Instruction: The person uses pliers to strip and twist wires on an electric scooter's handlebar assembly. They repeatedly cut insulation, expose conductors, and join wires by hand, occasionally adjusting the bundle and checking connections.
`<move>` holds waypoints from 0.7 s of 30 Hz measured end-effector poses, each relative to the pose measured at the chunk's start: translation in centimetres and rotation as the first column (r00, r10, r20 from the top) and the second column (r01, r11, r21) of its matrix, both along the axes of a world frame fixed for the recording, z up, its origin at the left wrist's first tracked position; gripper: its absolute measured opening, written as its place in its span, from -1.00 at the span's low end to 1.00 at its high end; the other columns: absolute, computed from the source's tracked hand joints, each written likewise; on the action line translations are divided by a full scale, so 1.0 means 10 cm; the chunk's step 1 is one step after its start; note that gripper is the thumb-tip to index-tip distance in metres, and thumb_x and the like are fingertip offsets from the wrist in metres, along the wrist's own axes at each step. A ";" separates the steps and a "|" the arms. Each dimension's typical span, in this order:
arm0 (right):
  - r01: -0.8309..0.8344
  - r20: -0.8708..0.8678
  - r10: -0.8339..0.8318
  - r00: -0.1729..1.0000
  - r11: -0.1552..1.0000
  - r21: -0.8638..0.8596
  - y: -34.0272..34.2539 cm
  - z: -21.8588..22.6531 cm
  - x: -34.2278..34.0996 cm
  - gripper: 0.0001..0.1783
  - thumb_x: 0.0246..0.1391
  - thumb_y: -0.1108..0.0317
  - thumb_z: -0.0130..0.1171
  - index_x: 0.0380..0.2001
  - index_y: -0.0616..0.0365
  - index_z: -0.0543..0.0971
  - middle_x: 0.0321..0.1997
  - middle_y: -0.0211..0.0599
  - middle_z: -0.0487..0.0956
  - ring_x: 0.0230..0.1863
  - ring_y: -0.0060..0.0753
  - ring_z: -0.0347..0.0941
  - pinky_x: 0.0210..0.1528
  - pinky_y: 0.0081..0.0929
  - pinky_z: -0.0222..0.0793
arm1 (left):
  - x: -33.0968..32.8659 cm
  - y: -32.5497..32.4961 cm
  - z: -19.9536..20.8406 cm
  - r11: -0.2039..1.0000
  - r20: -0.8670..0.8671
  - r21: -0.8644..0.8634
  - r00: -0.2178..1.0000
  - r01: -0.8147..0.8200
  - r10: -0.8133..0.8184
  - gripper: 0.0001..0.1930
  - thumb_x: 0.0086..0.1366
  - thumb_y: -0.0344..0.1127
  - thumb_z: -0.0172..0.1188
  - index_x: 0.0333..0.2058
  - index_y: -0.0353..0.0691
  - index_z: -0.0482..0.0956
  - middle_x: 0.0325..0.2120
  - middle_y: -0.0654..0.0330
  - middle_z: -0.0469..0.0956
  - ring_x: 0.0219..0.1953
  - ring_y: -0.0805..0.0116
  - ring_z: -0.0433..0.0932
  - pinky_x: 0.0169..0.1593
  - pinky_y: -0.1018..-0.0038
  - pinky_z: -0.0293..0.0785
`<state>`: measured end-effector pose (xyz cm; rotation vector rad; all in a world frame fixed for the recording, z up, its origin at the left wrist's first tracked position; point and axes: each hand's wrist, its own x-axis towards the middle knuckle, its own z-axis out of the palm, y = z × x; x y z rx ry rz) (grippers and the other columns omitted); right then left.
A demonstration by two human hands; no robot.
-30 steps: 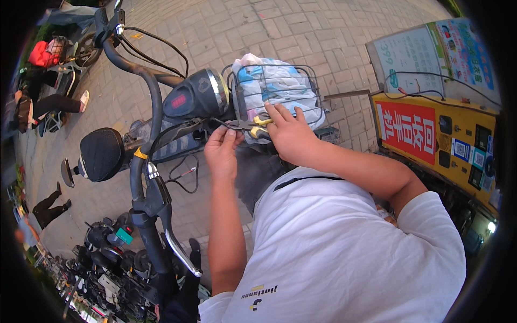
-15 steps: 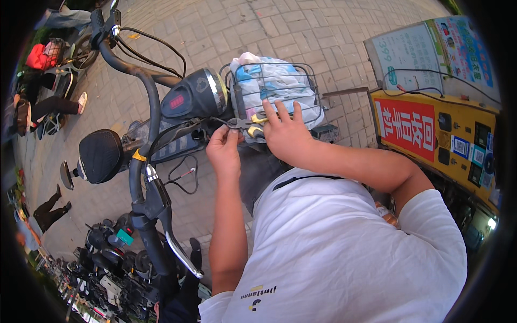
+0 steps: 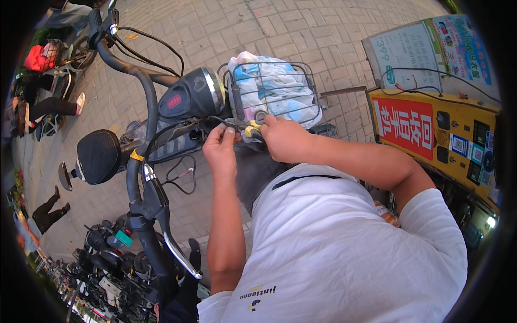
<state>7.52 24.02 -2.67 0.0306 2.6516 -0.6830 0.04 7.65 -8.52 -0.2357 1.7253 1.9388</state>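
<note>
My right hand (image 3: 285, 139) is wrapped round the yellow-and-black handles of a pair of pliers (image 3: 251, 130). The jaws point left, toward the fingertips of my left hand (image 3: 219, 149). Thumb and fingers of that hand are pinched together beside the jaws, by a dark cable (image 3: 202, 123) that runs below the headlight (image 3: 188, 97) of an electric bike. What exactly lies in the pinch is hidden. Just beyond my hands is the bike's wire basket (image 3: 269, 63), with a white and blue plastic bag (image 3: 252, 83) in it.
The bike's handlebar (image 3: 153, 102) and brake lever (image 3: 176, 248) stand on the left. A loose wire (image 3: 195, 177) with a small connector hangs below the bike. On the right is a yellow box (image 3: 468, 125) with a red sign. Parked scooters (image 3: 116, 253) and several people are at far left.
My right hand's fingers, stretched out over the pliers before, have closed round the handles. My left hand stays pinched in nearly the same place.
</note>
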 end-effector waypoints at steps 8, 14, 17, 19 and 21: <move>0.499 0.648 0.051 0.760 0.593 -0.632 0.32 0.13 -0.26 -0.74 -0.09 0.45 0.06 -0.31 0.39 0.55 -0.43 -0.10 0.56 -0.44 -0.32 0.54 -0.39 -0.39 0.49 | -0.09 -0.20 -0.03 0.982 0.152 0.188 0.986 0.035 -0.065 -0.87 0.30 -0.49 0.15 -0.20 -0.36 0.57 -0.37 0.15 0.60 -0.39 0.43 0.56 -0.24 0.47 0.57; 0.632 0.706 0.099 0.701 0.371 -0.680 0.27 0.01 -0.22 -0.74 -0.09 0.48 0.05 -0.28 0.36 0.55 -0.45 -0.19 0.56 -0.41 -0.43 0.52 -0.43 -0.48 0.47 | -0.17 -0.26 0.10 0.930 0.331 0.364 0.940 -0.049 -0.080 -0.89 0.35 -0.39 0.12 -0.21 -0.28 0.54 -0.41 0.20 0.57 -0.38 0.43 0.55 -0.25 0.47 0.56; 0.572 0.673 0.104 0.732 0.442 -0.691 0.23 0.00 -0.21 -0.73 -0.10 0.50 0.05 -0.27 0.39 0.55 -0.40 -0.12 0.55 -0.40 -0.40 0.53 -0.46 -0.45 0.49 | -0.22 -0.23 -0.03 0.933 0.264 0.360 0.960 -0.012 -0.090 -0.87 0.38 -0.33 0.11 -0.21 -0.26 0.53 -0.46 0.23 0.54 -0.42 0.45 0.50 -0.31 0.47 0.51; 0.658 0.722 0.145 0.676 0.322 -0.681 0.23 -0.07 -0.18 -0.74 -0.11 0.53 0.05 -0.28 0.40 0.54 -0.31 -0.05 0.55 -0.41 -0.35 0.54 -0.49 -0.41 0.50 | -0.21 -0.27 -0.08 0.929 0.261 0.370 0.960 -0.001 -0.103 -0.86 0.37 -0.32 0.12 -0.22 -0.27 0.53 -0.47 0.24 0.52 -0.45 0.46 0.47 -0.36 0.49 0.44; 0.737 0.742 0.198 0.640 0.116 -0.666 0.20 -0.17 -0.09 -0.75 -0.10 0.55 0.03 -0.28 0.38 0.54 -0.25 -0.03 0.54 -0.40 -0.32 0.54 -0.47 -0.38 0.50 | -0.21 -0.31 -0.11 0.923 0.261 0.386 0.958 0.006 -0.116 -0.84 0.38 -0.30 0.12 -0.22 -0.27 0.54 -0.48 0.25 0.51 -0.48 0.46 0.44 -0.39 0.50 0.39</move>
